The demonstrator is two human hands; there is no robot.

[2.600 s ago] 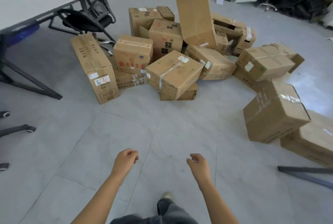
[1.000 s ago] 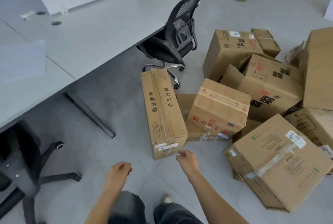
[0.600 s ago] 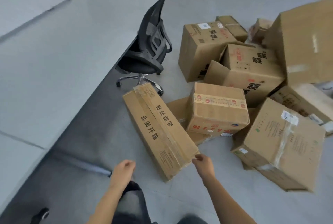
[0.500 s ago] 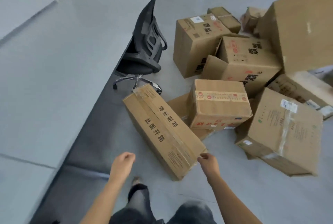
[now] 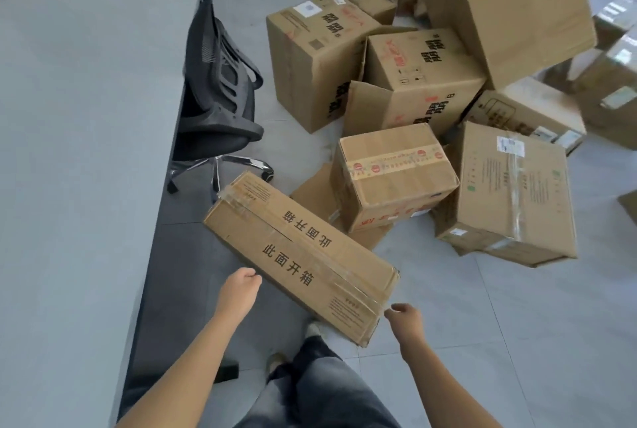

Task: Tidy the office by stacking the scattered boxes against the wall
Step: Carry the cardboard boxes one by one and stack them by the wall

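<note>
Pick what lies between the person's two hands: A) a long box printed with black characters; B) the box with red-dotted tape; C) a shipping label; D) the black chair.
A: the long box lies with the left hand at its long side and the right hand by its near corner.

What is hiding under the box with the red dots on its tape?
A flatter cardboard box lies under the red-dotted box, poking out at its left and front. Most of it is covered, so I cannot tell whether anything else is beneath.
</note>
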